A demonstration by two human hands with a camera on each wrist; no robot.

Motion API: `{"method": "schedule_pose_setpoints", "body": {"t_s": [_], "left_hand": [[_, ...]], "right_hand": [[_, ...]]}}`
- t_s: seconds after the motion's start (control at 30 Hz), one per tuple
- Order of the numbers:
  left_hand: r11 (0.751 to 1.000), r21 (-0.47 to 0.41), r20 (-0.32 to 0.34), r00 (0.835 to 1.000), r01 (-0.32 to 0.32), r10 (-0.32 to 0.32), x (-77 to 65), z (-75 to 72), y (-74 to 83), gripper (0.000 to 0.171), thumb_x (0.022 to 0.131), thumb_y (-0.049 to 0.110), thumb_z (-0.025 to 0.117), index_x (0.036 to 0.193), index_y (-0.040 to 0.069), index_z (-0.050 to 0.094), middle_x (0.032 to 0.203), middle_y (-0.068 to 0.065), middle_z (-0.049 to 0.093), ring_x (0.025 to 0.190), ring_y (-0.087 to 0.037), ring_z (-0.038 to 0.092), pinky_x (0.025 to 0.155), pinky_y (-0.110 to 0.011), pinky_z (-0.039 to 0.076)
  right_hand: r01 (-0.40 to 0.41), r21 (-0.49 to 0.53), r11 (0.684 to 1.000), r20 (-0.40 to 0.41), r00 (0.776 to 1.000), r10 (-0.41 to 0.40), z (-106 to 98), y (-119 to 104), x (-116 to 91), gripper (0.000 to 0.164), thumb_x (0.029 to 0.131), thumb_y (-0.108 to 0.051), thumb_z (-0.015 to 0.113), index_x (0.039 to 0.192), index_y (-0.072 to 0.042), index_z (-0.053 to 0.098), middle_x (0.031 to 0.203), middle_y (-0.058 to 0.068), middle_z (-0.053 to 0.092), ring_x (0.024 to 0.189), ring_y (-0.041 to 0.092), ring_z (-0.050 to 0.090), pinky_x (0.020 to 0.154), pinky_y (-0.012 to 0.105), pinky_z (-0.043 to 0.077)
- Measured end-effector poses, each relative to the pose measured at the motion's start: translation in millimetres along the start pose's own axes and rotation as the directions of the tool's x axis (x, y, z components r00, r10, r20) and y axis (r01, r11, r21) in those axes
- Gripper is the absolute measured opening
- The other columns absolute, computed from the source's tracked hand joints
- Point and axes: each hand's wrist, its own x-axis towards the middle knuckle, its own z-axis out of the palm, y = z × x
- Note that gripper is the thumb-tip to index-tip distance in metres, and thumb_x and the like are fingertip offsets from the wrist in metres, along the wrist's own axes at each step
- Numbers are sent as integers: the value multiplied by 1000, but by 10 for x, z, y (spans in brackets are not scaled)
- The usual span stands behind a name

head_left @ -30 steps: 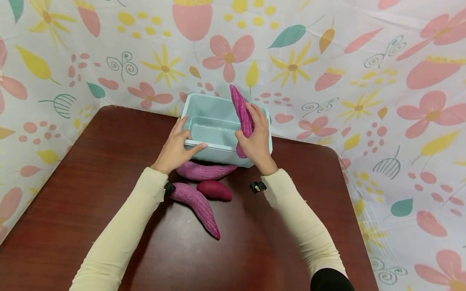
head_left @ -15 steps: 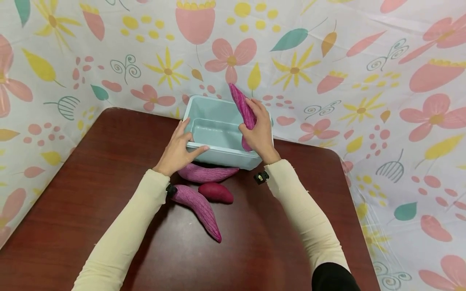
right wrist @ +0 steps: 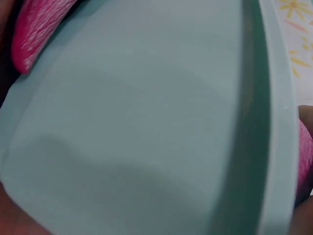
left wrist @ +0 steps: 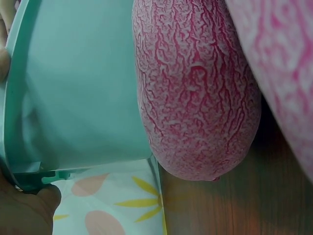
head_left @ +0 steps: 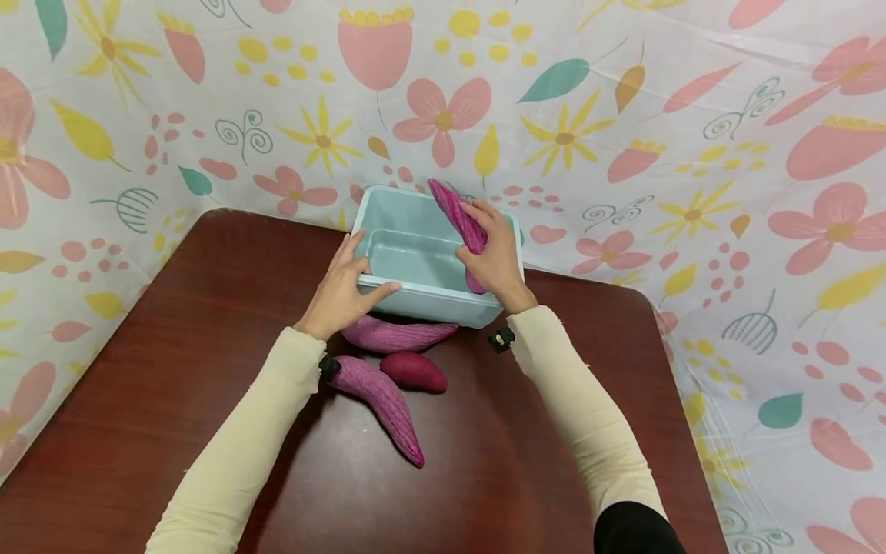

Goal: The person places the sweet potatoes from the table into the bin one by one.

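Note:
A light blue plastic bin [head_left: 443, 300] stands at the back of the table. My left hand [head_left: 339, 285] grips its front left corner, thumb along the front rim and fingers over the left side. With my right hand [head_left: 494, 250] I hold a purple sweet potato [head_left: 453, 208] over the right part of the bin, tilted, its lower end inside the rim and its pointed end up. Another long purple sweet potato [head_left: 401, 336] lies along the bin's front, large in the left wrist view [left wrist: 195, 98]. Nearer are a small, smooth dark red sweet potato [head_left: 415, 372] and a curved purple one [head_left: 381, 400].
The dark brown wooden table [head_left: 173, 346] has a rounded corner at the back right. A white cloth [head_left: 588, 177] with flower and leaf prints hangs behind the bin and along both sides.
The held sweet potato has moved in from over the front rim and sunk lower, its tip leaning further left. My left hand stays on the bin's corner. The head view has shifted slightly.

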Motion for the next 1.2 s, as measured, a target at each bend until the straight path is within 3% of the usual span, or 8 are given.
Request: {"method": "schedule_pose_setpoints", "body": {"t_s": [0.33,0.6,0.8,0.93,1.03,1.2], "left_hand": [[1000,0,8,1000,-5,5,-9,11,3,52,90,50,72,78,5,49,170,-13,16,160,-36,4,107,-54,42],[1000,9,12,1000,-1,1,-22,9,10,52,90,49,73,78,5,49,170,-14,16,160,-36,4,110,-54,41],[1000,14,11,1000,-13,13,-4,10,16,51,90,49,73,80,3,51,170,-15,16,159,-37,5,113,-56,39],[1000,19,4,1000,-10,10,-3,9,18,53,90,50,73,78,5,48,170,-13,16,159,-37,6,107,-54,44],[1000,27,6,1000,-4,4,0,5,24,53,90,51,72,77,5,47,170,-12,15,159,-37,6,97,-50,49],[999,41,16,1000,4,-4,0,-8,35,54,90,52,71,77,6,47,170,-15,14,159,-37,6,82,-43,51]], "right_hand": [[0,-56,998,73,997,4,31,171,-61,62,81,-6,67,142,-12,58,153,17,47,139,35,48,107,51,45],[-2,-72,997,144,990,13,45,231,-49,57,83,-1,66,139,-8,60,155,17,44,142,35,44,106,51,44],[-13,-85,996,152,988,25,44,262,-35,51,84,-1,65,135,-7,63,155,17,44,142,35,45,103,49,46],[-18,-81,997,135,990,29,43,268,-38,46,85,2,60,130,-4,64,154,18,45,144,36,43,93,47,45],[-33,-74,997,119,992,42,39,253,-48,43,87,1,58,130,-3,64,154,19,46,145,37,42,92,47,43],[-60,-83,995,78,995,67,24,206,-74,38,91,-6,61,129,-3,65,153,19,47,144,37,42,108,52,42]]}}
